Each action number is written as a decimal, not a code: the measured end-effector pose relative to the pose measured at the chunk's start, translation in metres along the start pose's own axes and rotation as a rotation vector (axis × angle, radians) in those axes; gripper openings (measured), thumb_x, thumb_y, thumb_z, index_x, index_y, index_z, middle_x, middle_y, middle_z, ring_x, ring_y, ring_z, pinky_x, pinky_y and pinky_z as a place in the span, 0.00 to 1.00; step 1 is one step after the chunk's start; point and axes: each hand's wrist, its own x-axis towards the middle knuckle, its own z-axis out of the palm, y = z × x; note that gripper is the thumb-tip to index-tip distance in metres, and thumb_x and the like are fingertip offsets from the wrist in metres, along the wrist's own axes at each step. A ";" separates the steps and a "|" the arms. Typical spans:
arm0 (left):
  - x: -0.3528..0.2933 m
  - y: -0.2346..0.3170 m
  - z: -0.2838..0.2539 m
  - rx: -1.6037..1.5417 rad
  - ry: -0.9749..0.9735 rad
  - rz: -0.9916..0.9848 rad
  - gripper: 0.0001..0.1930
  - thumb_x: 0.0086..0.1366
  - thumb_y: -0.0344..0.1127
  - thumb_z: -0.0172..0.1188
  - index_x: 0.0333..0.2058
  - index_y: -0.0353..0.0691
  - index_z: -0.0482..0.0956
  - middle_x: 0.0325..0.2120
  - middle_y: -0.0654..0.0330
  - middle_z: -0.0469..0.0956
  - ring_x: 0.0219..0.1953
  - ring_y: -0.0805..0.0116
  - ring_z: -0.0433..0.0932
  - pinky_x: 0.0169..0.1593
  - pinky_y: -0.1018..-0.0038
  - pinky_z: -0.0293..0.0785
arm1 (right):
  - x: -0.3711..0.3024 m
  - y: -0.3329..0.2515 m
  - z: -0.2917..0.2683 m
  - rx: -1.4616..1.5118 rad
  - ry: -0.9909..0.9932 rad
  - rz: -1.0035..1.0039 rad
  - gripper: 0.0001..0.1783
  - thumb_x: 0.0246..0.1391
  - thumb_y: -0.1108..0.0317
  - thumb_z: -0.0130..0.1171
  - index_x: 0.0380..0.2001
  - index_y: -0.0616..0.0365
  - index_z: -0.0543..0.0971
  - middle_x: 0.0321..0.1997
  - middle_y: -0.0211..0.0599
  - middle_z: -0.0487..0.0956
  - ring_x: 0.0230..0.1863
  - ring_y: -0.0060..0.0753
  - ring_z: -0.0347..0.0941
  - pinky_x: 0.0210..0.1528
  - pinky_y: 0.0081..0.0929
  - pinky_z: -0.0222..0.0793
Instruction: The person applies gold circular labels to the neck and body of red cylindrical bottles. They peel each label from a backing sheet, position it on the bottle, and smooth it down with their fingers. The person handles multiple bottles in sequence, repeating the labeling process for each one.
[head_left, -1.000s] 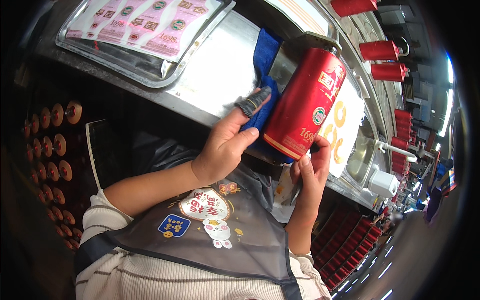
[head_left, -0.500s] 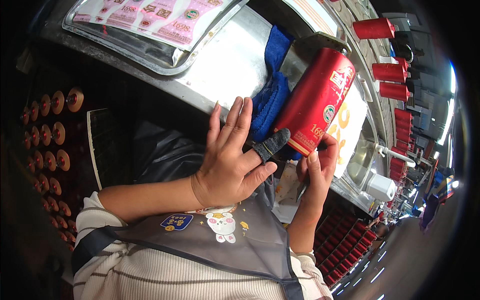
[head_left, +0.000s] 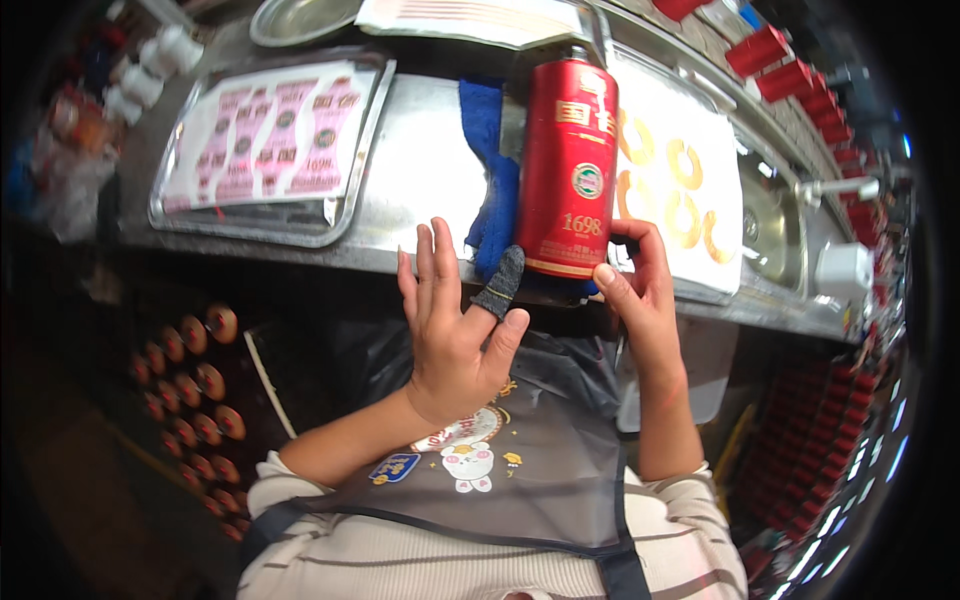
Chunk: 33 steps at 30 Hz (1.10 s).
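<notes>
A red bottle [head_left: 568, 170] with gold and white markings lies on the steel bench, neck pointing away from me and base toward me. My right hand [head_left: 645, 290] is closed at the lower right corner of the bottle, thumb against its base edge and the curled fingers along its side. My left hand [head_left: 445, 330] has its fingers spread and holds nothing. A dark grey finger sleeve [head_left: 500, 285] covers its index finger, whose tip touches the bottle's lower left edge. Beside and beneath the bottle is a blue cloth [head_left: 483, 125].
To the left, a metal tray [head_left: 340, 225] carries pink-and-white label sheets [head_left: 265, 135]. Gold curved stickers [head_left: 685, 165] lie on a white sheet at the right, beside a sink [head_left: 775, 225]. Racked red bottles [head_left: 810, 440] stand low right; more bottles with gold bases [head_left: 210, 380] sit low left.
My view has turned, so the bottle now appears upright rather than slanted. Both hands keep nearly the same pose at the bottle's base.
</notes>
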 end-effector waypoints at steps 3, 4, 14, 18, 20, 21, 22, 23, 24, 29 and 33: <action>0.004 0.003 -0.006 0.092 -0.025 0.103 0.26 0.67 0.46 0.59 0.21 0.25 0.79 0.69 0.23 0.44 0.72 0.21 0.41 0.66 0.29 0.30 | -0.001 0.004 -0.005 -0.011 0.003 0.010 0.27 0.60 0.68 0.65 0.57 0.60 0.64 0.44 0.36 0.78 0.31 0.10 0.70 0.33 0.11 0.64; 0.006 0.004 -0.008 0.120 -0.038 0.127 0.26 0.67 0.46 0.59 0.21 0.25 0.79 0.69 0.22 0.44 0.72 0.21 0.40 0.66 0.29 0.30 | -0.001 0.006 -0.005 -0.031 0.016 0.003 0.27 0.59 0.68 0.65 0.56 0.60 0.65 0.43 0.34 0.78 0.29 0.08 0.67 0.30 0.11 0.62; 0.033 0.032 -0.024 0.373 -0.196 0.326 0.16 0.61 0.44 0.65 0.25 0.35 0.84 0.68 0.25 0.50 0.71 0.21 0.45 0.65 0.27 0.33 | 0.002 0.018 -0.010 -0.039 -0.006 -0.040 0.25 0.59 0.69 0.63 0.57 0.61 0.68 0.50 0.30 0.72 0.33 0.08 0.72 0.35 0.10 0.68; 0.048 0.041 -0.022 0.446 -0.222 0.436 0.13 0.55 0.42 0.68 0.32 0.39 0.84 0.67 0.29 0.55 0.68 0.22 0.53 0.63 0.25 0.39 | 0.005 0.026 -0.015 0.027 -0.026 -0.060 0.23 0.61 0.73 0.59 0.58 0.62 0.69 0.48 0.30 0.73 0.32 0.08 0.72 0.35 0.10 0.68; 0.056 0.049 -0.026 0.514 -0.289 0.465 0.18 0.58 0.42 0.66 0.46 0.44 0.86 0.67 0.31 0.57 0.68 0.23 0.55 0.64 0.27 0.39 | 0.005 0.025 -0.016 0.066 -0.037 -0.058 0.22 0.61 0.76 0.56 0.58 0.62 0.69 0.43 0.30 0.77 0.30 0.08 0.70 0.33 0.10 0.66; 0.060 0.053 -0.023 0.521 -0.286 0.487 0.18 0.55 0.41 0.67 0.44 0.43 0.86 0.66 0.34 0.60 0.66 0.24 0.59 0.63 0.25 0.41 | 0.004 0.024 -0.016 0.090 -0.040 -0.054 0.21 0.61 0.78 0.54 0.58 0.61 0.70 0.40 0.30 0.79 0.29 0.08 0.69 0.32 0.10 0.64; 0.062 0.054 -0.017 0.504 -0.274 0.512 0.14 0.52 0.39 0.68 0.34 0.37 0.86 0.64 0.34 0.63 0.65 0.23 0.61 0.63 0.24 0.43 | 0.004 0.026 -0.018 0.069 -0.039 -0.054 0.21 0.60 0.79 0.53 0.57 0.61 0.71 0.41 0.30 0.78 0.30 0.08 0.69 0.33 0.11 0.65; 0.066 0.055 -0.012 0.518 -0.269 0.557 0.12 0.50 0.38 0.67 0.30 0.35 0.84 0.63 0.33 0.65 0.64 0.22 0.62 0.62 0.23 0.45 | 0.003 0.028 -0.021 0.048 -0.038 -0.054 0.20 0.60 0.80 0.52 0.56 0.62 0.72 0.43 0.31 0.77 0.30 0.08 0.69 0.33 0.11 0.65; 0.070 0.056 -0.006 0.532 -0.265 0.604 0.10 0.49 0.36 0.66 0.25 0.33 0.82 0.62 0.33 0.66 0.63 0.22 0.62 0.61 0.23 0.47 | 0.002 0.030 -0.022 0.028 -0.035 -0.055 0.20 0.60 0.81 0.51 0.56 0.62 0.73 0.44 0.31 0.76 0.31 0.08 0.70 0.34 0.11 0.66; 0.086 0.031 0.014 0.430 -0.122 0.552 0.17 0.53 0.36 0.68 0.41 0.35 0.83 0.62 0.38 0.69 0.64 0.33 0.67 0.64 0.29 0.51 | -0.004 0.027 -0.013 -0.389 0.090 -0.162 0.19 0.53 0.80 0.54 0.50 0.60 0.77 0.42 0.38 0.71 0.30 0.24 0.69 0.35 0.24 0.68; 0.075 0.011 0.002 0.161 -0.040 0.366 0.42 0.44 0.32 0.79 0.61 0.35 0.73 0.64 0.41 0.68 0.65 0.43 0.70 0.69 0.42 0.53 | -0.003 0.010 -0.018 -0.532 0.037 -0.095 0.11 0.50 0.75 0.59 0.39 0.57 0.76 0.36 0.32 0.65 0.25 0.20 0.62 0.29 0.22 0.59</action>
